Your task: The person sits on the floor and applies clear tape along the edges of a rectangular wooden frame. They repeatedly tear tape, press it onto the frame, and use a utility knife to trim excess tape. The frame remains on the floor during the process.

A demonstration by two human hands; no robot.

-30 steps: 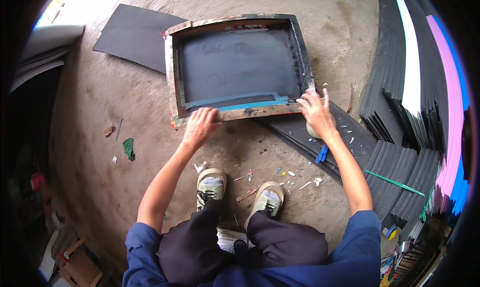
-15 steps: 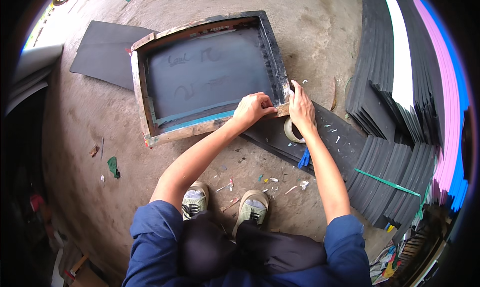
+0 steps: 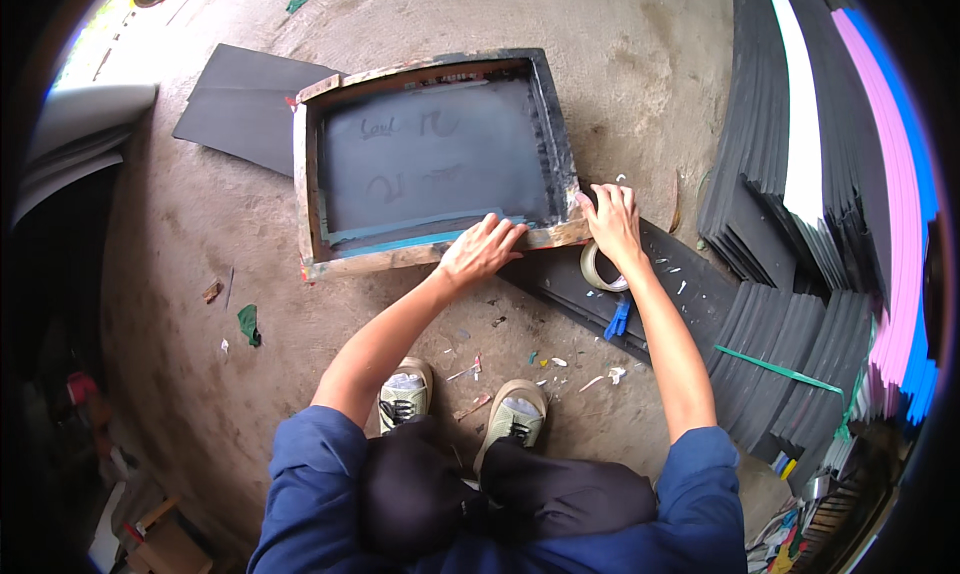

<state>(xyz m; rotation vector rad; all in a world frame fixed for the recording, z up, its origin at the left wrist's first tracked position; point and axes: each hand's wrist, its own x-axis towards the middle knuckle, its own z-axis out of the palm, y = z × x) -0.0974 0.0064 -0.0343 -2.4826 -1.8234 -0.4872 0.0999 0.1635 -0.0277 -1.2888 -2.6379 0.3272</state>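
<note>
A wooden screen-printing frame lies tilted on sheets on the floor, its dark mesh showing faint markings and a blue strip along the near side. My left hand grips the near rail right of its middle, fingers over the top and thumb along the near side. At the near right corner, my right hand rests its thumb against the wood, with the other fingers stretched out. Just below that hand, a roll of tape sits on dark sheets, partly covered by my wrist.
Stacks of black sheets stand at the right, beside pink sheets and blue ones. A green strap binds a lower stack. Another dark sheet sticks out at the far left. Scraps litter the floor near my shoes.
My left hand has slid left along the near rail, away from the corner, and its fingers have spread from a pinch. My right hand stays by the corner. The whole view has shifted slightly.
</note>
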